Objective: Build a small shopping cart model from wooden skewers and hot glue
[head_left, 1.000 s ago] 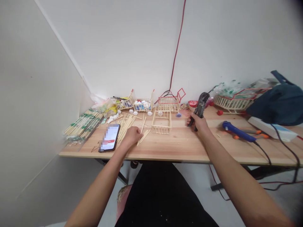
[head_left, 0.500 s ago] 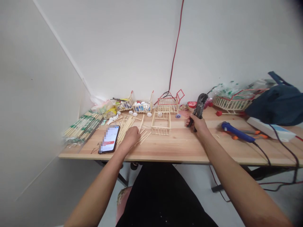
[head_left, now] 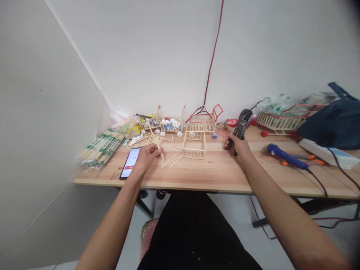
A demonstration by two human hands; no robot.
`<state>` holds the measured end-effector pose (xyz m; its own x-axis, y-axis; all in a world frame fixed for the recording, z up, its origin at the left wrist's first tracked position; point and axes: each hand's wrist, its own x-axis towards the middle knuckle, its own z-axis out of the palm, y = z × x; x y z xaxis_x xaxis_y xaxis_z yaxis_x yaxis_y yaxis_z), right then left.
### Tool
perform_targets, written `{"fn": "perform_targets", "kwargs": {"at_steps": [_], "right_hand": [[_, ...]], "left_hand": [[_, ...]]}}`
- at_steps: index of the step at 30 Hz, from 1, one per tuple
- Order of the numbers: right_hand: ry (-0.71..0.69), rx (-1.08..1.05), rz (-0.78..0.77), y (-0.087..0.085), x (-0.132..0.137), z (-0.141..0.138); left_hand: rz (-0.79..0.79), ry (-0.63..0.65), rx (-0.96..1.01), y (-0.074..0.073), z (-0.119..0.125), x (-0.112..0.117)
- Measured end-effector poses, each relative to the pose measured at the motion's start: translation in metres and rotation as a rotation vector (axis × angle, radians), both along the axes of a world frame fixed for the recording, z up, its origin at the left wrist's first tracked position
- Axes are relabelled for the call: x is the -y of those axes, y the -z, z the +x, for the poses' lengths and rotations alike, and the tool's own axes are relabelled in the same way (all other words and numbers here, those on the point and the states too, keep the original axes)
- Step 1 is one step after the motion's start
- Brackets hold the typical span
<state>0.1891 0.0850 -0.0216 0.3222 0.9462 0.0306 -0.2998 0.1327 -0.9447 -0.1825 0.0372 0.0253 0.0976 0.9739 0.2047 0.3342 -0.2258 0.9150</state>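
My left hand (head_left: 148, 155) pinches a thin wooden stick (head_left: 153, 137) between thumb and fingers, over a loose pile of similar sticks (head_left: 147, 141). A few loose sticks (head_left: 170, 160) lie just right of it. My right hand (head_left: 238, 145) is wrapped around the handles of black pliers (head_left: 242, 122), held jaws-up above the table. Between the hands stands a small open frame of glued sticks (head_left: 194, 153), with short upright bars along its near side. A phone (head_left: 129, 164) with a lit screen lies by my left wrist and is partly covered.
Small stick-built carts (head_left: 172, 125) stand along the wall, beside a red-trimmed one (head_left: 203, 123). At left lie bundled sticks (head_left: 102, 147). To the right are a blue glue gun (head_left: 287, 156), orange-handled pliers (head_left: 312, 162), a white box (head_left: 327, 152) and a dark blue bag (head_left: 334, 123).
My left hand has turned and lifted slightly from the pile, the stick now pointing up and left. My right hand still holds the pliers. The view has shifted slightly.
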Motion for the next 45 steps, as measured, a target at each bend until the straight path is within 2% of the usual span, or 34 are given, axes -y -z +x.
{"fn": "perform_targets", "kwargs": {"at_steps": [5, 11, 21, 24, 26, 30, 33, 35, 38, 40, 42, 45], "right_hand": [[0.023, -0.02, -0.025, -0.003, 0.003, -0.001], [0.032, -0.021, -0.041, -0.005, 0.004, -0.003], [0.047, -0.009, -0.052, -0.009, 0.008, -0.005], [0.053, 0.007, -0.038, -0.008, 0.008, -0.005], [0.066, 0.027, -0.009, -0.008, 0.008, -0.006], [0.059, 0.073, 0.082, -0.015, 0.016, -0.011], [-0.071, 0.113, 0.112, -0.029, 0.039, -0.02], [-0.239, 0.204, 0.093, -0.041, 0.064, -0.025], [-0.452, 0.504, -0.06, -0.06, 0.105, -0.028], [-0.65, 0.722, -0.127, -0.07, 0.127, -0.029], [-0.821, 0.903, -0.142, -0.078, 0.143, -0.028], [-0.957, 1.074, -0.145, -0.085, 0.157, -0.028]], "left_hand": [[0.106, -0.085, -0.2, 0.01, -0.001, 0.01], [0.153, -0.139, -0.356, 0.028, 0.005, 0.021], [0.166, -0.219, -0.353, 0.024, 0.005, 0.025], [0.099, -0.201, -0.263, 0.024, 0.003, 0.023], [0.016, -0.168, -0.113, 0.022, 0.003, 0.023], [-0.169, -0.005, 0.185, 0.007, 0.005, 0.034], [-0.274, 0.141, 0.228, -0.005, 0.009, 0.051], [-0.339, 0.233, 0.24, -0.01, 0.014, 0.062], [-0.426, 0.379, 0.249, -0.016, 0.025, 0.075], [-0.48, 0.468, 0.242, -0.02, 0.034, 0.082], [-0.524, 0.548, 0.232, -0.024, 0.043, 0.087], [-0.561, 0.66, 0.252, -0.024, 0.054, 0.091]]}}
